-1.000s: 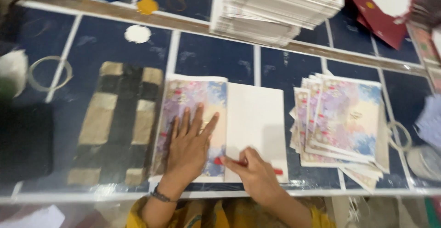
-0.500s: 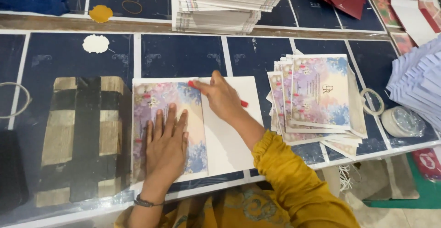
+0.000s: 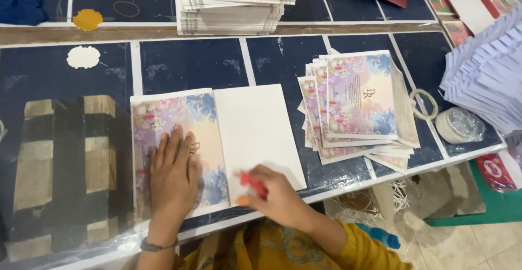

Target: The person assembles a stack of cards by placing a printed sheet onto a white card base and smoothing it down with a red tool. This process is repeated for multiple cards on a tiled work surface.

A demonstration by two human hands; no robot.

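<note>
The floral card [image 3: 179, 145] lies open at the table's [image 3: 190, 63] near edge, pinned flat by the left hand's [image 3: 173, 180] spread palm so it cannot shift, while the right hand [image 3: 277, 196] clenches what seems a red tool [image 3: 251, 183] on its white flap [image 3: 255, 134].

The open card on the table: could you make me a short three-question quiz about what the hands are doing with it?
1. True or false: the left hand lies flat on the floral half of the open card.
2. What does the right hand grip? A) scissors B) a red stick-like tool C) a tape roll
3. On which side of the open card does the fanned pile of floral cards lie?

Key: 1 true; 2 B; 3 the right.
</note>
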